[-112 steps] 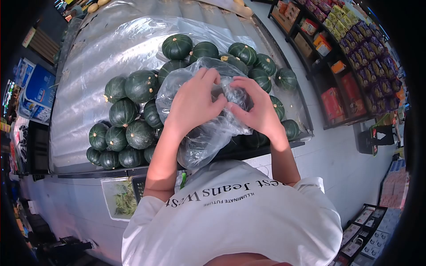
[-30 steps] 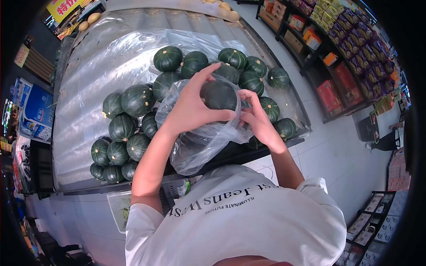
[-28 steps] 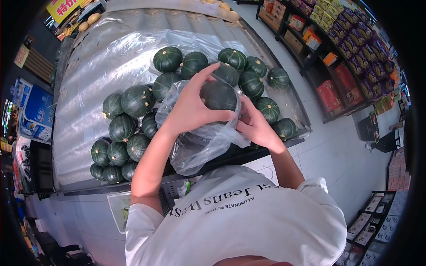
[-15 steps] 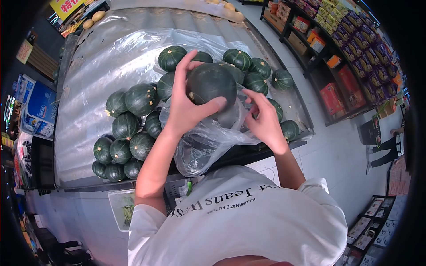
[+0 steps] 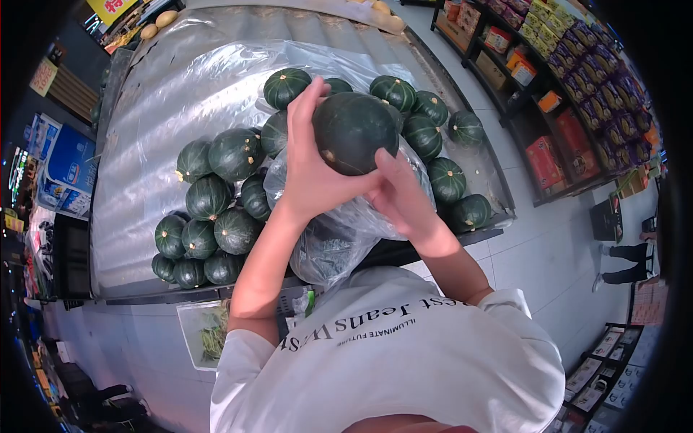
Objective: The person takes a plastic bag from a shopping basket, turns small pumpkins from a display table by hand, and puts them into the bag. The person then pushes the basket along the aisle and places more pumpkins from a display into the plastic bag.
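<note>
Both my hands grip a dark green pumpkin (image 5: 356,130) in front of my chest. Fingers of my left hand (image 5: 307,166) wrap its left side, with the thumb running under its lower edge. My right hand (image 5: 406,189) supports it from the lower right, thumb pressed on its skin and the other fingers mostly hidden. A clear plastic bag (image 5: 328,249) hangs beneath and around my hands; whether my right fingers also pinch it, I cannot tell. More pumpkins lie close by, among them a pile (image 5: 207,197) on the left and one (image 5: 447,180) at the right.
The pumpkins rest on a wide stand (image 5: 159,108) covered with plastic sheeting. Its dark front edge runs just before my body. Below stands a white crate (image 5: 189,325) with green vegetables. Shelves of packaged goods (image 5: 577,94) line the right, where a person (image 5: 628,263) stands.
My right hand has moved from the bag's edge at the right onto the pumpkin's lower right side. The pumpkin has shifted slightly right and turned in my left hand.
</note>
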Available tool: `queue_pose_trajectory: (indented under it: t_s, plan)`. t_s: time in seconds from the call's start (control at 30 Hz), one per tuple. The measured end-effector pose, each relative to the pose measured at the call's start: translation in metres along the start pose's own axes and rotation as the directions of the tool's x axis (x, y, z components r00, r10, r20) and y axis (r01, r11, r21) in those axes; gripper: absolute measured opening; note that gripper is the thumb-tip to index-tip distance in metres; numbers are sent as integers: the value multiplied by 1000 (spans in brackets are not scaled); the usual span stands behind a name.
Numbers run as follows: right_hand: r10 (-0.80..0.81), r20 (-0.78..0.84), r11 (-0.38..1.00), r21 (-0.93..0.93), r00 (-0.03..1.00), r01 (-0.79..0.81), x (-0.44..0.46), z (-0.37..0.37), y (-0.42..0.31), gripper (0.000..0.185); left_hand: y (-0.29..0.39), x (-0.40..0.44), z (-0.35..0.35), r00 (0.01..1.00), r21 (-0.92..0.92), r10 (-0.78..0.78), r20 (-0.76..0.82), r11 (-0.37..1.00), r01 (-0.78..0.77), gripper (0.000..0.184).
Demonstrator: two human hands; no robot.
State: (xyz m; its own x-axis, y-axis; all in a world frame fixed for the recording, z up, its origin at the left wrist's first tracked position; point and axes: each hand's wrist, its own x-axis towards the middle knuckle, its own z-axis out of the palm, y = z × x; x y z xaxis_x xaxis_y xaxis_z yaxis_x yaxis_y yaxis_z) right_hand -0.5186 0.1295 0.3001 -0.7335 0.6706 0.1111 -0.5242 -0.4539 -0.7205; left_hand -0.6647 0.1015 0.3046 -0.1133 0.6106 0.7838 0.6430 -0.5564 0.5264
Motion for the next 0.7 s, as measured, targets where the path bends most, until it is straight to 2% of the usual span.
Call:
queue_pose_trajectory:
  t_s: [0.07, 0.1, 0.17, 0.2, 0.23, 0.3, 0.33, 0.43, 0.47, 0.53, 0.63, 0.7]
  plan:
    - [5, 10, 1000, 4, 1000, -5, 3, -9, 3, 59, 0, -1, 2, 999, -114, -10, 39, 993, 15, 121]
    - [-1, 41, 996, 88, 999, -3, 3, -12, 2, 58, 1, -1, 3, 998, -172, -13, 59, 985, 23, 123]
    - [-24, 101, 967, 254, 995, -2, 3, -17, -1, 57, 1, 0, 0, 994, -111, 38, 105, 993, -27, 120]
    - [24, 8, 950, 311, 1000, -25, 4, -18, 1, 65, 1, 1, -2, 989, -83, 63, 131, 995, -53, 118]
    - [27, 93, 922, 382, 995, -60, 5, -23, -1, 69, 1, 1, -4, 984, -55, 87, 157, 995, -79, 117]
    - [9, 262, 850, 507, 965, -145, 8, -33, -6, 77, -3, -2, -2, 995, -86, 35, 95, 996, -26, 107]
    - [54, 193, 780, 605, 980, -162, 5, -29, -10, 89, -4, -3, -1, 998, -103, 7, 65, 995, -1, 102]
    - [12, 325, 762, 610, 946, -219, 5, -42, -12, 95, -3, -3, 2, 966, -374, -255, -55, 902, 216, 84]
    - [5, 307, 778, 597, 952, -197, 4, -44, -13, 96, -5, -5, 0, 968, -345, -250, -33, 912, 224, 62]
    - [-9, 274, 808, 568, 962, -155, 4, -46, -13, 99, -14, -8, -9, 945, -62, -307, 116, 947, 315, 59]
    - [-18, 100, 917, 397, 995, -23, 1, -35, -19, 96, -7, -6, -3, 949, 24, -310, 63, 951, 309, 61]
    - [-83, 102, 921, 388, 991, 37, 1, -28, -19, 93, 2, 0, 6, 968, -121, -238, -73, 966, 228, 61]
